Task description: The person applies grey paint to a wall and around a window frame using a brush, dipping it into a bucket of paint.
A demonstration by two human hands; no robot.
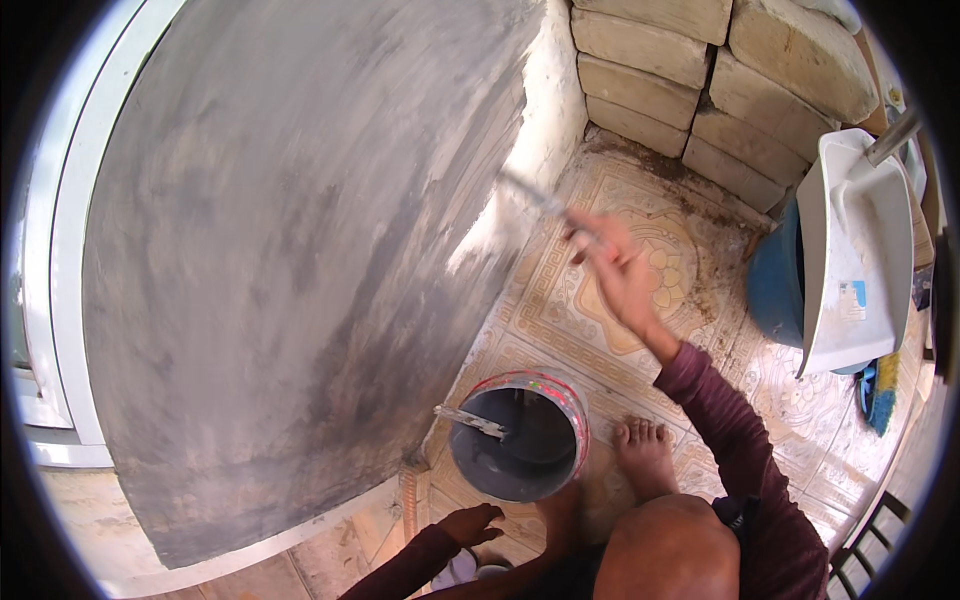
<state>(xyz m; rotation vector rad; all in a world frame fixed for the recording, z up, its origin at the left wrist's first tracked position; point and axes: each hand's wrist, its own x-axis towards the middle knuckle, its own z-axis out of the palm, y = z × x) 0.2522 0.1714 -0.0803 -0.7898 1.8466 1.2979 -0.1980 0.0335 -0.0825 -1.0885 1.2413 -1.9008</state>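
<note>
My right hand (622, 270) is closed around the handle of a paintbrush (545, 200), which is smeared by motion. Its far end meets the wall where grey coating borders a bare white strip (545, 110). Fresh-looking grey streaks cover most of the wall (280, 220). Below, near my feet, stands a round bucket (578, 400) with grey liquid (530, 455) inside. A flat, paint-caked stick (470, 420) leans over its left rim into the liquid. Low down, my left hand (472, 524) hangs beside the bucket, fingers loosely extended and holding nothing.
Stacked pale blocks (650, 60) fill the far corner. At the right, a white dustpan (860, 260) stands before a blue tub (775, 285), with a blue-and-yellow brush head (880, 395) nearby. Patterned floor tiles (600, 330) lie underfoot. A white frame (75, 200) edges the wall at left.
</note>
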